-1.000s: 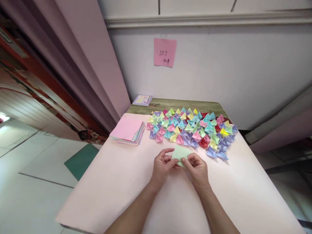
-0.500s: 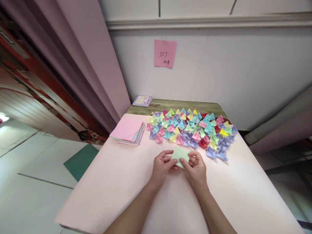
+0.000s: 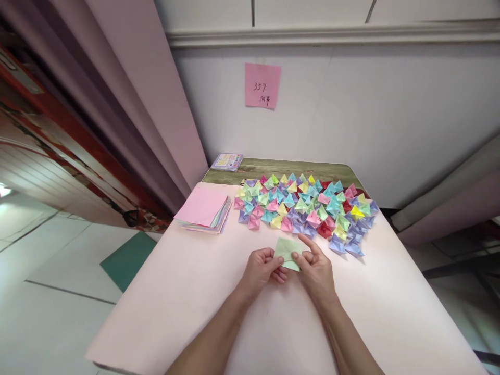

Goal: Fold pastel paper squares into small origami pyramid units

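Loads of folded shapes (image 3: pixel 301 205) done, green square (image 3: pixel 286 248) looks mid-fold
Both hands (image 3: pixel 316 268) pinched closed on it; flat paper stack (image 3: pixel 203 206) seemingly left.

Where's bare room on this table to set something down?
Bare table: left of the left hand, nearer than the paper stack; and right of the right hand, nearer than the folded shapes. Those crowd its far middle and right.

We see one paper (image 3: pixel 286 248): pale green, roughly square, a folded edge crossing its lower part with a narrow strip below. We have it between our left hand (image 3: pixel 262 272) and right hand (image 3: pixel 317 268), pinched at both sides, face towards us, slightly askew, our thumbs covering bits of its front.
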